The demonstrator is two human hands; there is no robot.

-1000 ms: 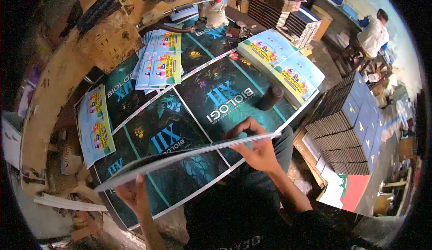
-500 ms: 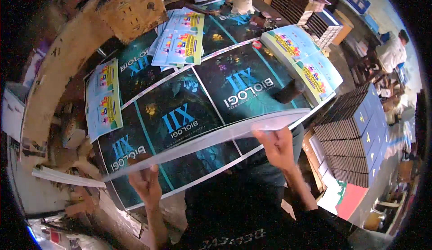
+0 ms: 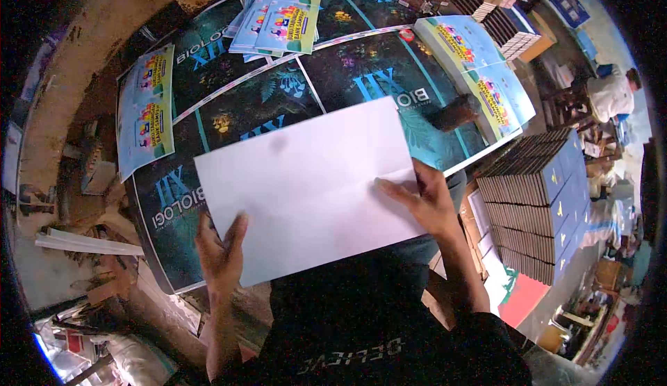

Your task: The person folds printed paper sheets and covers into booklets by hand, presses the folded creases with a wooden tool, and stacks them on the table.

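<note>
A plain white sheet of paper (image 3: 306, 198), possibly more than one, is held up over the near side of the table with its blank face showing. My left hand (image 3: 222, 254) pinches its lower left edge, thumb in front and fingers behind. On the opposite edge my right hand (image 3: 432, 198) grips it the same way, thumb flat on the face. A faint crease runs near that thumb. Beneath lie large dark printed cover sheets (image 3: 229, 97) spread across the table. A dark brown block-like object (image 3: 455, 113) rests on them, right of the paper.
Light blue and yellow printed covers lie at the left (image 3: 146, 111), in a fanned pile at the back (image 3: 278, 14), and in a stack at the right (image 3: 479, 73). Tall stacks of blue-covered books (image 3: 535, 205) stand beyond the right edge. A person (image 3: 611, 94) sits far right.
The white paper, almost edge-on before, has been tilted so its broad face shows. Both hands still hold its ends. The table appears higher in view.
</note>
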